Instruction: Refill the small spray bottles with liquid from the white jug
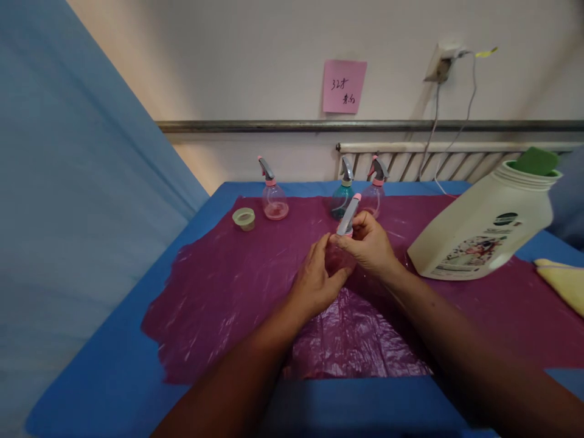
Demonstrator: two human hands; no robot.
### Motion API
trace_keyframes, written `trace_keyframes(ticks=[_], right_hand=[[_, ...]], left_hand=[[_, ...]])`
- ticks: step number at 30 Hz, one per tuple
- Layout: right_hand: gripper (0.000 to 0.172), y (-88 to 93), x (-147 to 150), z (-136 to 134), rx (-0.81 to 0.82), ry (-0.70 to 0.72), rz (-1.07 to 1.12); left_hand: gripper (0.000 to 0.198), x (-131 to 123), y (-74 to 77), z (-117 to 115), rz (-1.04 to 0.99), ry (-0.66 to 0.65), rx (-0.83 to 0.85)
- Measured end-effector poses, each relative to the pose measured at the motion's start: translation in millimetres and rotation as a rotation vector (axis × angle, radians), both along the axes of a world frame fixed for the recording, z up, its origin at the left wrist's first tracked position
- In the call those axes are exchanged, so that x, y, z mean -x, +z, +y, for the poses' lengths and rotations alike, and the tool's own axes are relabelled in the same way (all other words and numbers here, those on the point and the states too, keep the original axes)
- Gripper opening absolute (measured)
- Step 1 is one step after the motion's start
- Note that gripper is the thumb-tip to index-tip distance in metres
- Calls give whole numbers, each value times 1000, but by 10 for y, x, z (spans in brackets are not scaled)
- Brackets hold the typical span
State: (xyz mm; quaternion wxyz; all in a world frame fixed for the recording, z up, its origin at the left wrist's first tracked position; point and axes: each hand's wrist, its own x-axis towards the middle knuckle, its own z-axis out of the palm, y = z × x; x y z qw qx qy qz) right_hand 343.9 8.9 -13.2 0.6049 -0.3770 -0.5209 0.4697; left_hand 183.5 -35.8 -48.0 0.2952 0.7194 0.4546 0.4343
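Between my hands, over the middle of the purple plastic sheet (pixel 219 274), is a clear pinkish spray bottle with a grey and pink trigger head (pixel 349 217). My left hand (pixel 317 277) curves round the bottle's body from the left, thumb toward me. Just under the spray head, the fingers of my right hand (pixel 367 243) pinch the pink collar. My hands hide much of the bottle. Behind them stand a teal spray bottle (pixel 342 199) and a clear one with a pink collar (pixel 375 191). Another clear spray bottle (pixel 275 204) with pink liquid is farther left.
A small pale green cup (pixel 244 219) sits at the sheet's left. To the right leans a large cream jug (pixel 483 225), a green piece (pixel 536 161) in its mouth. A yellow cloth (pixel 563 283) lies at the right edge. Behind are a metal rail (pixel 255 126) and cables (pixel 472 91).
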Motion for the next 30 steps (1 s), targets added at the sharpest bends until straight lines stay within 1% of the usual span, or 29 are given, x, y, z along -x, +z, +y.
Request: trace_keyframes(ticks=[3,7,11,15,17,20,22,25,30], right_hand=[[58,2,27,-18,-8,-59,-51],[56,27,51,-32,-47,-79,-62],[44,35,52,-42,-85,-102,-153],[34,1,9,-65,-126,-141,-226],[30,-17,-46,-76,-168,-105,-238],[30,-38,-151,-72,-214,14,-234],[28,-54,-204,-49,-218,43,-238],[24,-86,-220,-3,-195,-17,-245],[36,-112,-139,26,-140,-130,-186]], left_hand=[[71,4,15,3,-5,-34,-5],[68,8,17,9,-21,-35,-27],[68,10,3,16,-18,-35,-11],[70,17,4,17,-15,-36,15],[75,22,14,13,-1,-25,29],[83,26,28,5,10,-10,40],[82,25,33,1,5,-18,35],[77,21,37,-5,15,-19,30],[81,9,29,-6,22,15,55]])
